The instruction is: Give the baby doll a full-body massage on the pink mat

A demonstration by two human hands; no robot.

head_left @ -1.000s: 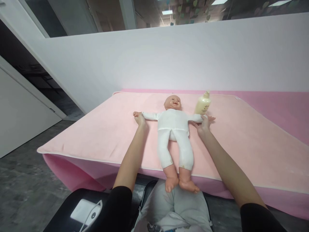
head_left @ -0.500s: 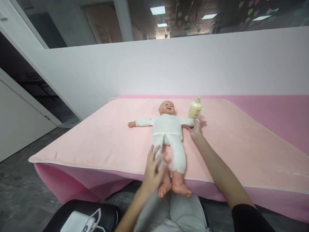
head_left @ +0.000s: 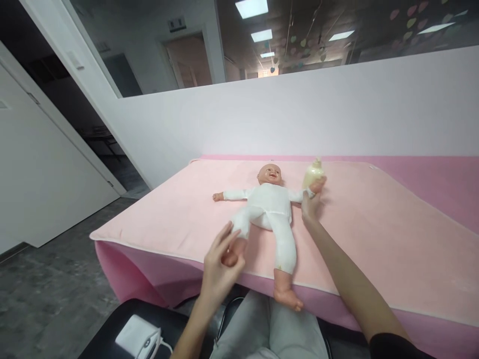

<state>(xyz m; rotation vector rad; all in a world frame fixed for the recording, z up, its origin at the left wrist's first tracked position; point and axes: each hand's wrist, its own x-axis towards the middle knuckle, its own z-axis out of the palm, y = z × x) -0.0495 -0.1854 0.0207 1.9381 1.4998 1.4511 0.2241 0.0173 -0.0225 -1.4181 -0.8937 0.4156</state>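
Observation:
A baby doll (head_left: 270, 199) in white clothing lies on its back on a pink blanket (head_left: 164, 214), head toward the wall. My left hand (head_left: 222, 257) is curled around the doll's lower leg and foot on the left side, which is bent outward and lifted. The other leg lies straight, its bare foot over the table's front edge. My right hand (head_left: 310, 203) grips the doll's forearm on the right side, just below its hand. Directly behind that arm stands a pale yellow pump bottle (head_left: 315, 170), partly covered by the doll's hand.
A white wall (head_left: 299, 117) with a window above closes off the back of the table. At lower left, a white device with a cable (head_left: 139, 339) rests on a black chair seat (head_left: 108, 331). A white door (head_left: 45, 164) stands at the far left.
My left hand has closed around the doll's leg, which has swung outward to the left. My right hand has raised the doll's forearm a little. The camera view has shifted left.

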